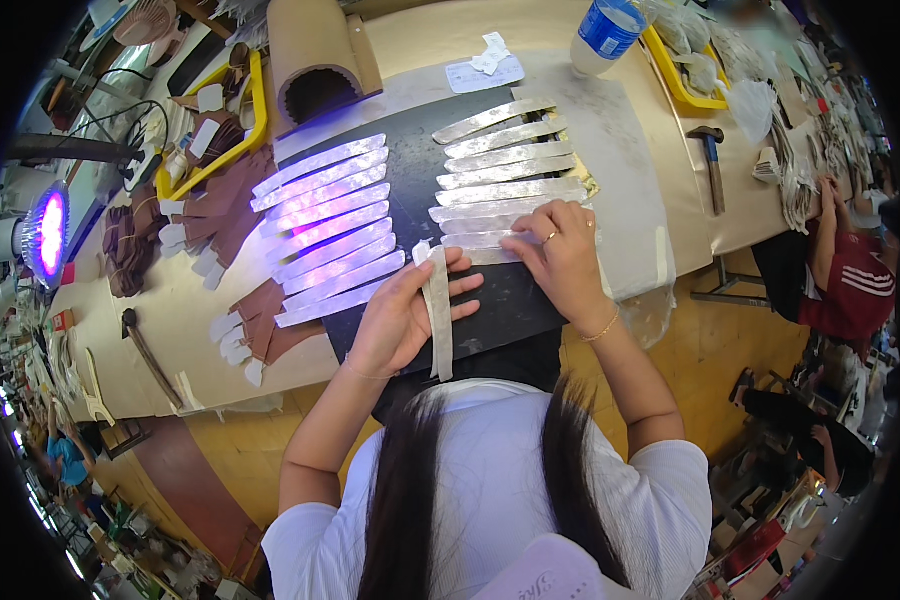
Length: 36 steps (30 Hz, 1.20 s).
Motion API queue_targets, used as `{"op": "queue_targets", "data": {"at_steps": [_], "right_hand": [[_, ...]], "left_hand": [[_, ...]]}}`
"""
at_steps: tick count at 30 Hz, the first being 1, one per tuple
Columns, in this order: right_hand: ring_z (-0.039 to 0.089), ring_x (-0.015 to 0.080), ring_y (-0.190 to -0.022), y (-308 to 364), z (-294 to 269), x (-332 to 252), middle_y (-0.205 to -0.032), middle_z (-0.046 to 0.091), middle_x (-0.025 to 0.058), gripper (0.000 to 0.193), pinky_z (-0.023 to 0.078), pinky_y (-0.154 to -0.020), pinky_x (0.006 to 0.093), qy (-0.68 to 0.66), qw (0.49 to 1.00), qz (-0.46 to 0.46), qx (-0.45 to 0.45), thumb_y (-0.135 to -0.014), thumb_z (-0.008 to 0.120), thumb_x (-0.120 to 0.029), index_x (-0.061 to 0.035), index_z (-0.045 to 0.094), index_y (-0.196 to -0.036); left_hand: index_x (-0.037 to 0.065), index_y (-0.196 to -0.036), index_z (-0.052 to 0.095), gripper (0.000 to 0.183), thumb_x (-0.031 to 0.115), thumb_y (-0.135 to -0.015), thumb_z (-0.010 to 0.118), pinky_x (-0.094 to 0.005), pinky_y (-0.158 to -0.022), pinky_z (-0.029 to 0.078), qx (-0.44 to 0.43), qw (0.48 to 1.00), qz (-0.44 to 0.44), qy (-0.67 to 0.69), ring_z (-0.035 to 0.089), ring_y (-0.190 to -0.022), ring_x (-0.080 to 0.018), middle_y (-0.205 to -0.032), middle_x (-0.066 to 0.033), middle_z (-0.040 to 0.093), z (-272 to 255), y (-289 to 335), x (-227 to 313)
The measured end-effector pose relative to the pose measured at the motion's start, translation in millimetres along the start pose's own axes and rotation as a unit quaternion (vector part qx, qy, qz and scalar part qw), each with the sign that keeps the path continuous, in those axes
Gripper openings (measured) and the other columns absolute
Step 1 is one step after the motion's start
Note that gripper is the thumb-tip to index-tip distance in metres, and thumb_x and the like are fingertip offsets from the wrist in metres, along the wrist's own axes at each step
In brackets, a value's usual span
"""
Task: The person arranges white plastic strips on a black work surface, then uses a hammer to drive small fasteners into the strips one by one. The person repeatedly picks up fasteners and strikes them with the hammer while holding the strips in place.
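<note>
My left hand (402,310) holds a pale greyish strip (439,320) by its upper end, between thumb and forefinger. The strip hangs down across my other fingers, which are loosely spread. My right hand (562,255) reaches to the bottom of the right-hand row of similar strips (510,160). Its thumb and fingertips are pinched at the lowest strips there, partly covering them. Another row of pale strips (335,215) lies to the left, tinted violet by light. Both rows lie partly over a black board (410,140).
A lit violet lamp (48,232) stands at left. Brown pieces (230,200), a yellow tray (260,110) and a hammer (130,320) are nearby. A brown roll (310,40), a blue-labelled container (610,30), a second hammer (708,150) and another yellow tray (670,65) lie beyond. Other people sit right.
</note>
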State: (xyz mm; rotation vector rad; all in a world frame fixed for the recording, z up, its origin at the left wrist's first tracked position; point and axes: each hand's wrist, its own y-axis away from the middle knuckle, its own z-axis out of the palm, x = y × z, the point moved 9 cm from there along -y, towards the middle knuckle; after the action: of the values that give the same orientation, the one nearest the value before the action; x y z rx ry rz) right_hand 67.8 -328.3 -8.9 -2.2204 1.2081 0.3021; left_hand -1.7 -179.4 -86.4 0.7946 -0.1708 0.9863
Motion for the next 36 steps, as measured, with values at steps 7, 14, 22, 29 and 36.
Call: {"op": "queue_targets", "data": {"at_steps": [7,14,22,29,36], "right_hand": [[0.054,0.0221,-0.079,-11,1,-16,-0.083,0.054,0.0065,0.013,0.044,-0.069,0.0304,-0.158,0.986,0.004,-0.049,-0.077,0.072,-0.008,-0.0044,0.066,-0.088],[0.055,0.0134,-0.065,32,50,-40,-0.082,0.055,0.0051,0.018,0.046,-0.061,0.0261,-0.369,0.882,0.24,-0.167,-0.08,0.073,-0.014,-0.0023,0.065,-0.091],[0.058,0.0124,-0.084,36,50,-28,-0.098,0.054,0.0059,0.011,0.049,-0.073,0.0271,-0.561,0.791,0.234,-0.067,-0.089,0.064,-0.007,-0.0036,0.055,-0.095],[0.062,0.0167,-0.07,27,1,6,-0.08,0.061,0.0051,0.009,0.051,-0.066,0.0278,-0.764,0.576,0.286,-0.057,-0.094,0.058,-0.009,-0.0051,0.051,-0.097],[0.059,0.0224,-0.066,18,-2,-7,-0.076,0.058,0.0073,0.01,0.047,-0.06,0.0304,-0.147,0.971,0.091,-0.162,-0.082,0.067,-0.009,-0.0029,0.059,-0.082]], "left_hand": [[-0.009,-0.132,0.042,0.042,0.019,-0.101,0.039,-0.0472,-0.092,0.052,-0.003,0.999,0.042,-0.013,0.061,-0.101,-0.0263,-0.107,-0.0136,0.057,-5,11,10],[-0.003,-0.143,0.03,0.052,0.026,-0.102,0.043,-0.0398,-0.101,0.043,-0.023,0.999,0.017,0.043,0.055,-0.112,-0.0234,-0.118,-0.0139,0.055,13,16,0],[0.0,-0.143,0.029,0.049,0.026,-0.102,0.04,-0.0454,-0.103,0.042,-0.021,0.992,0.027,0.122,0.052,-0.118,-0.0274,-0.125,-0.0163,0.051,5,17,-1],[-0.003,-0.138,0.039,0.048,0.029,-0.102,0.039,-0.0323,-0.071,0.05,-0.009,0.99,0.138,0.043,0.058,-0.076,-0.0175,-0.085,-0.0071,0.058,-15,48,44],[0.006,-0.127,0.058,0.036,0.008,-0.093,0.051,-0.0309,-0.073,0.041,0.171,0.622,0.206,-0.736,0.048,-0.077,-0.0214,-0.082,-0.0076,0.046,28,129,99]]}}
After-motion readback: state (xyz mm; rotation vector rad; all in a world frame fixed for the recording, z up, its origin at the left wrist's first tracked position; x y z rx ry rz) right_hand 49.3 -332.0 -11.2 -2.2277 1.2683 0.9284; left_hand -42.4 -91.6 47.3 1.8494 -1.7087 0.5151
